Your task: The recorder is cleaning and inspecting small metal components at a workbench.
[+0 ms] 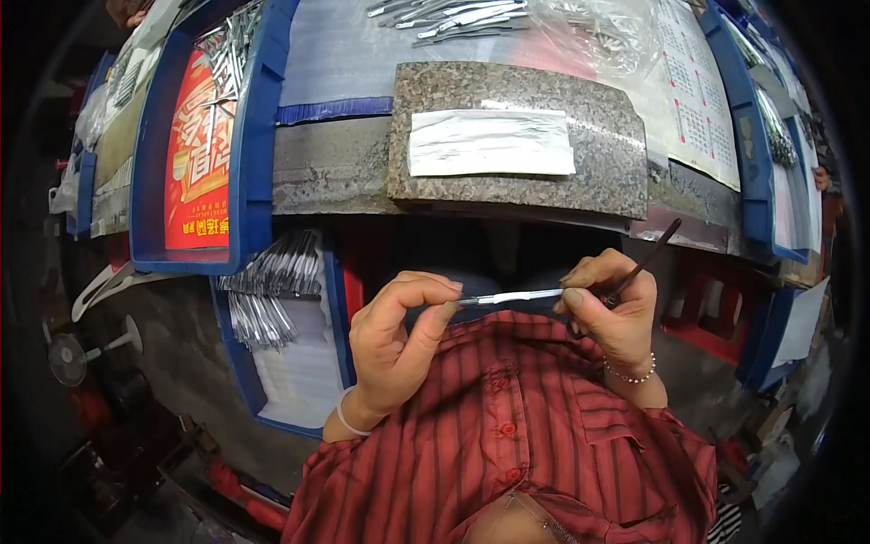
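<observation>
In front of my chest, a slim silvery metal piece (512, 296) is stretched level between both hands. My left hand (396, 337) pinches one end with thumb and forefinger. The other end sits between the thumb and fingers of my right hand (609, 306). A thin dark stick-like tool (654, 249) also runs through the right hand, slanting up and away; its lower end is partly hidden by the fingers. Beyond the hands, a folded white cloth or paper (491, 142) with dark smudges lies on a speckled stone slab (521, 86).
At the left, a blue tray (256, 154) contains a red printed sheet and metal pieces; a lower blue bin (343, 363) holds several more. Further metal pieces (471, 16) lie at the back beside clear plastic. A red stool (707, 304) and another blue tray (757, 172) are at right.
</observation>
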Available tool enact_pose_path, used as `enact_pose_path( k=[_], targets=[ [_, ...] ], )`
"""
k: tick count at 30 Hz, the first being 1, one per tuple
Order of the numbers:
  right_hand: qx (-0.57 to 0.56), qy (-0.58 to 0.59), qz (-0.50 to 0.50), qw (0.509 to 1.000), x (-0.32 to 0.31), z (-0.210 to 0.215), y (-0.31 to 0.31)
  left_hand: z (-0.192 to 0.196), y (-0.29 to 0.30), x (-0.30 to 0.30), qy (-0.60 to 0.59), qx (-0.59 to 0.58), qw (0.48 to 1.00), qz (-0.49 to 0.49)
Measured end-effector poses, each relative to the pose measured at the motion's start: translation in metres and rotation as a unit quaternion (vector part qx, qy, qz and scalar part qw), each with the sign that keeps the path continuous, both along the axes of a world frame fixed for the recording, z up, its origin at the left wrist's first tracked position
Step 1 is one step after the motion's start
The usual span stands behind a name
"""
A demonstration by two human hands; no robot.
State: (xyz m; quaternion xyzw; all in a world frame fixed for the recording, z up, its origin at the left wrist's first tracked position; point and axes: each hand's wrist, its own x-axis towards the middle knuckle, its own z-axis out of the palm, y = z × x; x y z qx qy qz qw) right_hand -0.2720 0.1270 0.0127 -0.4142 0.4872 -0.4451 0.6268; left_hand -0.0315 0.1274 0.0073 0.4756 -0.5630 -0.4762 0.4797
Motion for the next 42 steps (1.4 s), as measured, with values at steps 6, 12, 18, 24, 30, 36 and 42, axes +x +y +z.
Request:
enact_pose_path(
  k=[6, 12, 18, 24, 30, 36, 42],
  targets=[
    [-0.017, 0.024, 0.001, 1.000, 0.003, -0.005, 0.000, -0.002, -0.002, 0.000, 0.012, 0.037, 0.999, 0.005],
    [-0.054, 0.075, 0.021, 0.995, 0.004, -0.009, 0.003, -0.002, -0.001, 0.001, 0.044, 0.074, 0.996, 0.003],
    [-0.006, 0.042, 0.037, 0.998, 0.011, -0.008, 0.003, -0.001, -0.003, 0.003, 0.119, 0.152, 0.981, -0.006],
    [0.047, -0.063, 0.019, 0.997, 0.016, -0.011, 0.002, -0.005, -0.001, 0.009, 0.079, 0.180, 0.980, -0.031],
    [0.061, -0.021, 0.042, 0.997, 0.022, -0.005, -0.001, -0.011, 0.003, 0.016, 0.043, 0.174, 0.984, -0.018],
    [-0.044, 0.102, 0.075, 0.991, 0.035, -0.005, -0.003, -0.005, -0.002, 0.020, -0.036, 0.190, 0.978, -0.079],
    [-0.023, 0.124, 0.086, 0.988, 0.037, -0.003, -0.009, -0.003, -0.005, 0.028, -0.036, 0.204, 0.970, -0.123]
  ],
)
